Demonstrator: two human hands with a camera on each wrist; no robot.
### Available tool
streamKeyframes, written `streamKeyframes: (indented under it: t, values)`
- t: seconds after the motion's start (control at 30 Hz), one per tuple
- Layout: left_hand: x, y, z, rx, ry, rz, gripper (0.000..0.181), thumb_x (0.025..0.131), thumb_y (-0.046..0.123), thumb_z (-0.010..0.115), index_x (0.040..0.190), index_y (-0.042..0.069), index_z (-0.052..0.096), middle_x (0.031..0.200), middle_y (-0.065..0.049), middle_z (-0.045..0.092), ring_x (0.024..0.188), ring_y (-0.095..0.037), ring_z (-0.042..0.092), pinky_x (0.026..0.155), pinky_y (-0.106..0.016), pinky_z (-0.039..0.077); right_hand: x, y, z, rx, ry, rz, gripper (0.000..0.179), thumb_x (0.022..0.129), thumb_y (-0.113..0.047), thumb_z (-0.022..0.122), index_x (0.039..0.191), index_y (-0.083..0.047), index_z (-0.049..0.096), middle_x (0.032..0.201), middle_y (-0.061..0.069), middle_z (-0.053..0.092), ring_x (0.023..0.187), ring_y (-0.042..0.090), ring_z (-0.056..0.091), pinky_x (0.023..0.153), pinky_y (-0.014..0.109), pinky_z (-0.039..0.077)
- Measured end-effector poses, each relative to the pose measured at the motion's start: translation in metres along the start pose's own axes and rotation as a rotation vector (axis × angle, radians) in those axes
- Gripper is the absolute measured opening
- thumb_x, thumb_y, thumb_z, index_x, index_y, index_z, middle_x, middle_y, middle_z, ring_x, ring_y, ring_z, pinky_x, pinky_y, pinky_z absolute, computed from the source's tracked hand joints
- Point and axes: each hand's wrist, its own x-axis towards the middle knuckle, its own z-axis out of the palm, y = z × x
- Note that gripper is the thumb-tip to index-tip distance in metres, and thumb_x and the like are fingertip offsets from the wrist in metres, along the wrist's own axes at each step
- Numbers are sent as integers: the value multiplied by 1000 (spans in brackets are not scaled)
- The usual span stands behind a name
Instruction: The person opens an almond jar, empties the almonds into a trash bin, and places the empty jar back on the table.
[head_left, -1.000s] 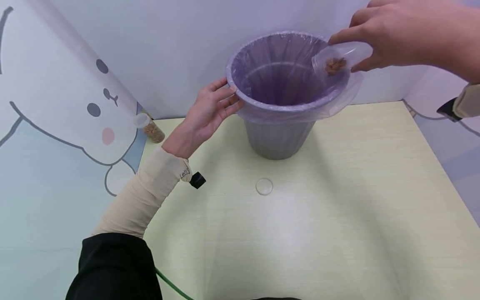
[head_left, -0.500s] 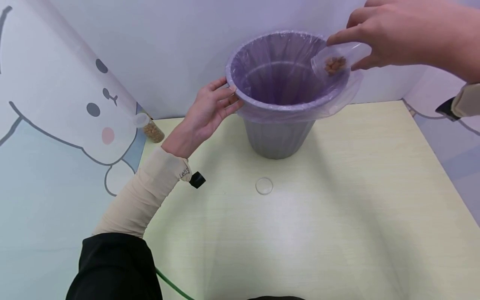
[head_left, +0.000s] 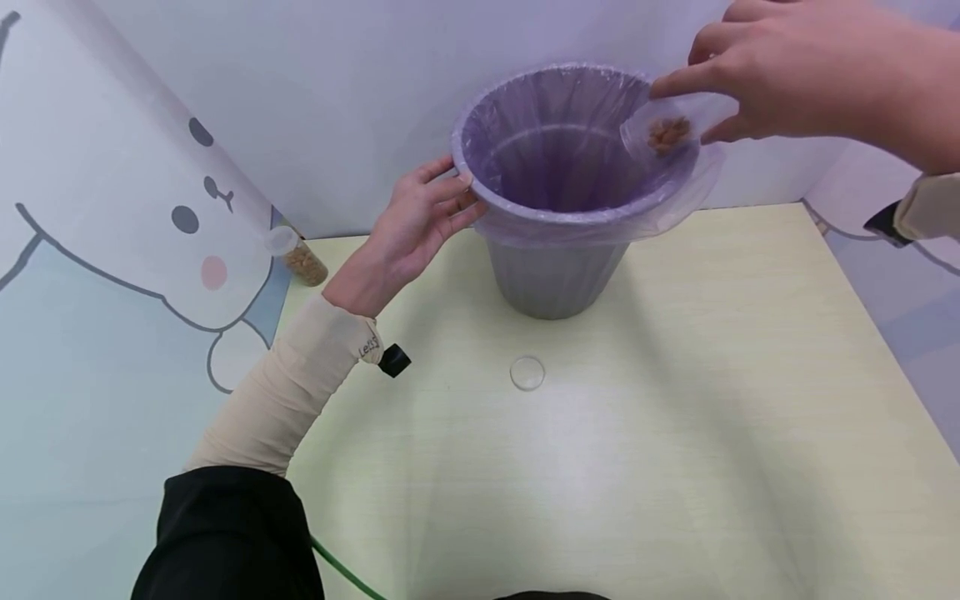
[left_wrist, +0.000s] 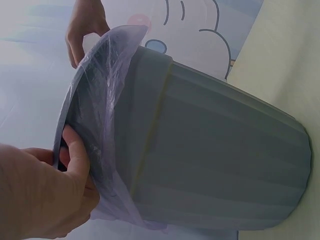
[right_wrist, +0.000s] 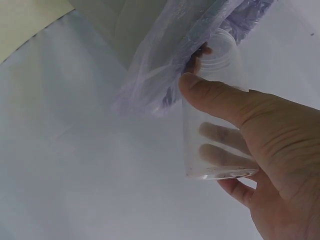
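Note:
A grey-lavender trash can [head_left: 558, 279] stands upright on the table, lined with a thin purple bag [head_left: 510, 158] folded over its rim. At its left side, my left hand [head_left: 420, 212] grips the rim, fingers bent over the bag's edge in the left wrist view. My right hand [head_left: 810, 71] holds a clear plastic jar [right_wrist: 195, 117] between thumb and fingers. The jar is tilted over the can's right rim, mouth pointing inward. Brown pieces [head_left: 667, 133] are gathered near its mouth, while its base holds only a few specks.
A clear round lid [head_left: 528, 373] lies flat on the table [head_left: 712, 417] in front of the can. Back left, a white-capped clear jar [head_left: 306, 265] of brown bits stands by the printed wall. A green cord [head_left: 345, 571] crosses the near edge.
My right hand has shifted slightly left and down with the jar, which stays tilted over the rim. The left hand keeps its place on the can.

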Motion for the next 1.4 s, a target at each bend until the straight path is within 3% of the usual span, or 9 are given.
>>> streamKeyframes:
  t: [0.17,0.37,0.5,0.63,0.87,1.4]
  values:
    - [0,-1,0,5,-2,-2,51,104,-2,56,154,0,44,136,-17,55,99,-22,62,87,-28,62,-1,1,1,-40,-16,-10,82,57,-3,98,133,-5,67,111,33,65,100,52,55,90,63,47]
    - [-2,-2,-1,4,2,-9,53,105,-1,56,155,3,42,149,-19,49,104,-22,63,89,-28,62,0,1,1,-56,1,-43,80,59,-2,96,133,-7,68,111,31,65,102,51,56,92,62,46]
    - [-2,-2,0,3,-5,-9,54,104,-1,56,156,3,41,153,-20,46,105,-22,62,90,-28,62,0,-1,1,-83,-34,-20,82,58,-3,97,135,-9,67,114,30,65,108,52,54,98,64,43]
    - [-2,-3,1,-1,-7,-10,53,104,-1,56,156,3,41,153,-21,46,105,-22,62,90,-28,62,-1,-3,1,-113,-64,-7,86,58,-2,98,137,-10,66,118,29,64,114,53,52,104,65,41]
    - [-2,-4,1,-3,-5,-12,53,104,-2,56,155,3,41,152,-21,47,104,-22,63,90,-28,62,-1,-4,1,-104,-18,-42,85,56,2,97,134,-9,68,116,29,64,113,51,53,102,64,41]
    - [-2,-1,-1,-10,-4,-10,53,104,-2,56,155,2,41,141,-17,53,102,-22,63,88,-28,62,7,-6,0,-106,-3,-58,83,57,3,97,134,-7,68,117,32,62,110,52,53,97,63,47]
